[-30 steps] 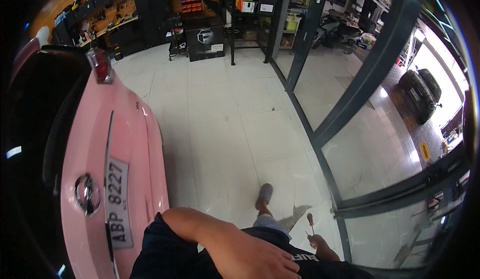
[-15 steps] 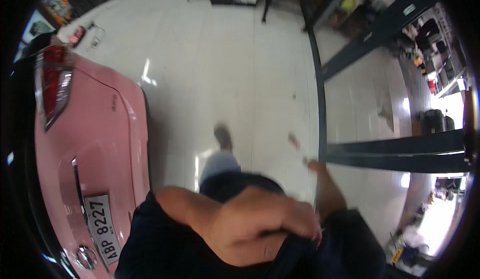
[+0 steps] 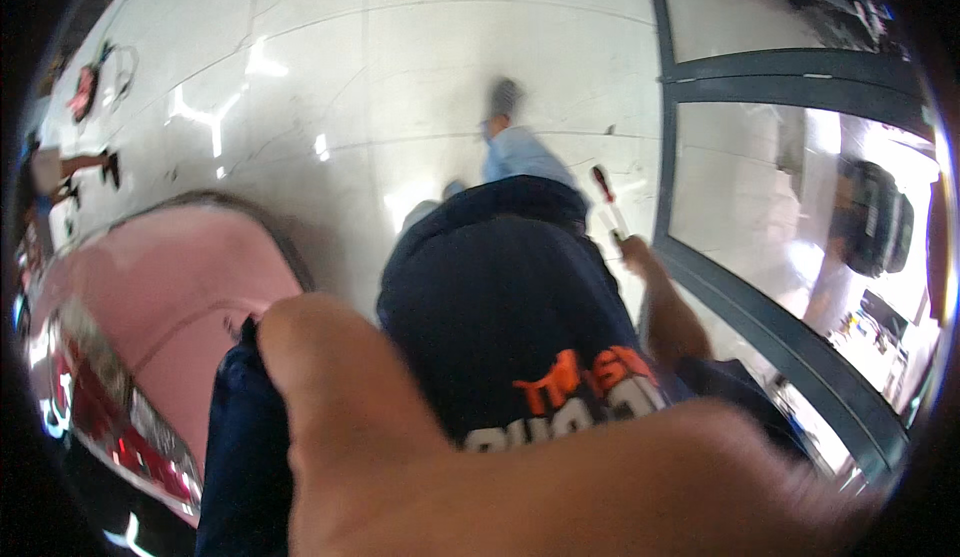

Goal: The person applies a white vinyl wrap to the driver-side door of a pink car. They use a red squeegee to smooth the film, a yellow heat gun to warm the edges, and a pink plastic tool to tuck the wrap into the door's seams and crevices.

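Screwdriver (image 3: 603, 185) out ahead of the right hand (image 3: 634, 254), and it's held by the end away from its handle! The right fingers (image 3: 627, 244) are clamped on it, closed round its far end, while the red-and-black grip points away from them, up and to the left. A pale, thin streak runs just beside the shaft near those same fingers, too blurred to say what it is.

Over to the left hand (image 3: 770, 465), a great smear close to the lens, below and to the right of the right fingers, with the left forearm (image 3: 480, 492) stretched across in front of the shirt (image 3: 480, 297). Are its fingers apart or together? Cannot tell, the blur swallows them, and whether they hold anything can't be made out either.

Just right of the right fingers, here's the dark frame (image 3: 780, 335) of a glass partition, and through the panes, farther right, a dark car (image 3: 878, 222). Up and left of those fingers, a grey shoe (image 3: 504, 95) on the glossy white floor (image 3: 420, 47). Well apart from them, far left, a pink car (image 3: 180, 277) with its red tail light (image 3: 115, 432), and past it another person's legs (image 3: 80, 164)!
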The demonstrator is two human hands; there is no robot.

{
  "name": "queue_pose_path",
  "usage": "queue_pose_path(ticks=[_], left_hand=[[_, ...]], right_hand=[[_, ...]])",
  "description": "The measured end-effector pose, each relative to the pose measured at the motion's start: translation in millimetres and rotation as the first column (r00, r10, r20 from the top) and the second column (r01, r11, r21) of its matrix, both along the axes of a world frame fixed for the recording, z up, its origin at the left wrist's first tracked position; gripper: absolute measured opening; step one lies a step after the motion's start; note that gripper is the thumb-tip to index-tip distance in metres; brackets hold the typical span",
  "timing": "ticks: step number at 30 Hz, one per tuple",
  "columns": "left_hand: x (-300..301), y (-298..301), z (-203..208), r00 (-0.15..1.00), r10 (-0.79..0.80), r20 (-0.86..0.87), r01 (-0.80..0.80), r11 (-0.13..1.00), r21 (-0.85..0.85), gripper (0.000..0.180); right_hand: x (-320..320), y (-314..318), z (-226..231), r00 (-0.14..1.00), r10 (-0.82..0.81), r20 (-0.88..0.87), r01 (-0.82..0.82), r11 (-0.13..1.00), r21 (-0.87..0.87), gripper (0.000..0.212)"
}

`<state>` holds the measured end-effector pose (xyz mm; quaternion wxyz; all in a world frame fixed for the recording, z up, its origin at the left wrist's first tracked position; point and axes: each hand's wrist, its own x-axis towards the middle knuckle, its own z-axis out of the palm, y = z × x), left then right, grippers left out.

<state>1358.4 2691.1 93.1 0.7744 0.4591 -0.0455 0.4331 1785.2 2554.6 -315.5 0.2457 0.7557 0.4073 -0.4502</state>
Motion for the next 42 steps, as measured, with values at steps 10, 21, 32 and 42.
queue_pose_path(ticks=[10,21,32,42], left_hand=[[-20,354,-14,0.997,0.006,0.074,-0.001,0.997,-0.077,0.017],[-143,505,-10,0.923,0.348,0.167,-0.338,0.937,-0.086,0.015],[-400,790,-62,0.761,0.38,-0.525,-0.345,0.923,0.168,0.029],[-507,873,-296,-0.493,-0.135,-0.859,-0.826,0.385,0.413,0.035]], right_hand=[[-41,478,5,0.997,0.072,-0.02,-0.07,0.994,0.079,0.043],[-271,875,55,0.968,0.156,-0.198,-0.053,0.894,0.444,0.044],[-617,1198,116,0.812,0.366,-0.455,0.04,0.743,0.668,0.043],[-906,1550,81,0.362,0.154,-0.919,0.193,0.952,0.236,0.034]])
